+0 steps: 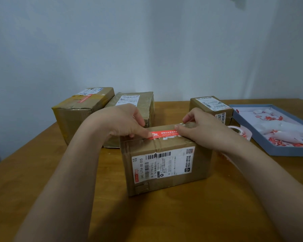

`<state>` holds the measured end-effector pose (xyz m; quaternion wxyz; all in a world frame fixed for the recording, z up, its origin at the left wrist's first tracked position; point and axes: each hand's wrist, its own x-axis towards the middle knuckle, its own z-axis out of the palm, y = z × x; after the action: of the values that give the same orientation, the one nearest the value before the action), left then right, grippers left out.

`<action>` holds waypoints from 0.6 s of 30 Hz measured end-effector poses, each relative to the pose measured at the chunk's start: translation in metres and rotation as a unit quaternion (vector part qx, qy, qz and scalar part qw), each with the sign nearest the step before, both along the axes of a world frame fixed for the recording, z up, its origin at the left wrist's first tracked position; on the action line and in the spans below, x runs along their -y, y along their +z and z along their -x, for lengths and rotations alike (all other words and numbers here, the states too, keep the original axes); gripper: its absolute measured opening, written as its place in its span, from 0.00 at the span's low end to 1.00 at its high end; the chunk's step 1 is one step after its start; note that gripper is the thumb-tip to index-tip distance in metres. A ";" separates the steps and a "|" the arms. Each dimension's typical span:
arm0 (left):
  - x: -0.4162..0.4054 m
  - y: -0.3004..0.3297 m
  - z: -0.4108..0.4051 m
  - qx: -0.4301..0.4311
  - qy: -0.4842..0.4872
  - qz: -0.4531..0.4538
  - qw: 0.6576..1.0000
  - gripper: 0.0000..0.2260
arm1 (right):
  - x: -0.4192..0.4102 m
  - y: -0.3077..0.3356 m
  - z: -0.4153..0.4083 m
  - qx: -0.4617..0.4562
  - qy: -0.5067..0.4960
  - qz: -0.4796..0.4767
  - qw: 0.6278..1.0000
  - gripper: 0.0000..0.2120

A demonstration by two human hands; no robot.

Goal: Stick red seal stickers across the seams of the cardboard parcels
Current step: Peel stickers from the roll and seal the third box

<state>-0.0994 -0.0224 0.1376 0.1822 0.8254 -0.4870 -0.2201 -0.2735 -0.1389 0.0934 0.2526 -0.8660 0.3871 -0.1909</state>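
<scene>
Your near parcel (164,159) sits centre on the table (42,172); three parcels (135,105) stand behind, tray (262,145) right.

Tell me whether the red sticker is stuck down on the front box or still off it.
On it. The red sticker lies flat across the front box top, with the left hand and right hand pressing its ends.

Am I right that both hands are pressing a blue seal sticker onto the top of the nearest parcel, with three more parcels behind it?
Not quite: the seal sticker is red, not blue, as the head view shows. The rest holds: the left hand and right hand press it onto the top of the nearest parcel, with three more parcels behind it.
</scene>
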 end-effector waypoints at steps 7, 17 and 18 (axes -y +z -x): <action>0.005 -0.005 -0.004 0.025 -0.019 -0.033 0.999 0.14 | 0.006 -0.004 0.005 0.028 -0.012 -0.167 0.985 0.24; -0.001 -0.015 0.009 -0.064 0.015 0.000 0.998 0.05 | -0.001 -0.009 0.009 0.083 0.001 -0.203 0.976 0.17; -0.001 -0.015 0.011 -0.066 0.021 0.001 0.998 0.05 | -0.003 -0.009 0.010 0.085 -0.001 -0.203 0.976 0.17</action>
<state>-0.1103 -0.0215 0.1230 0.2195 0.8189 -0.4565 -0.2697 -0.2831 -0.1362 0.0847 0.4547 -0.7770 0.3958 -0.1811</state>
